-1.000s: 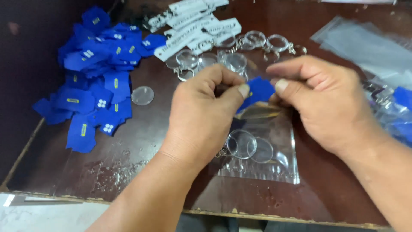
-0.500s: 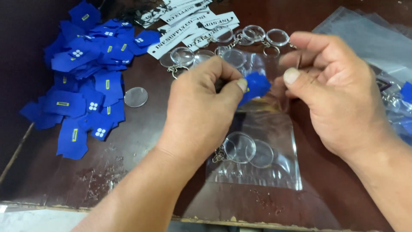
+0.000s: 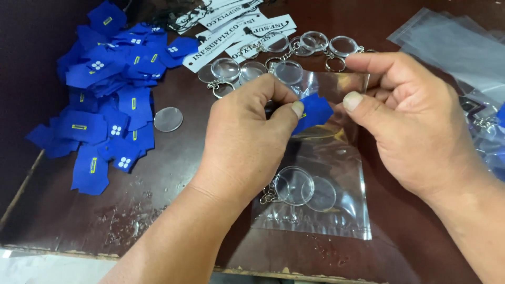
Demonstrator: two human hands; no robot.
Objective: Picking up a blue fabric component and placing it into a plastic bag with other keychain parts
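Blue tag (image 3: pixel 314 111) pinched in left hand (image 3: pixel 247 137) fingertips, pointing toward 3 o'clock. Right hand (image 3: pixel 415 121) pinches bag (image 3: pixel 336 94) mouth just beside, at 3 o'clock; bag's long axis runs 12–6.

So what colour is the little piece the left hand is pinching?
Blue. The left hand pinches the small piece, clearest in the head view.

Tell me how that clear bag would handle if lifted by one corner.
The clear bag looks thin and creased, so probably floppy. Its glossy film seems slippery. The round clear keychains inside would likely slide to the low end.
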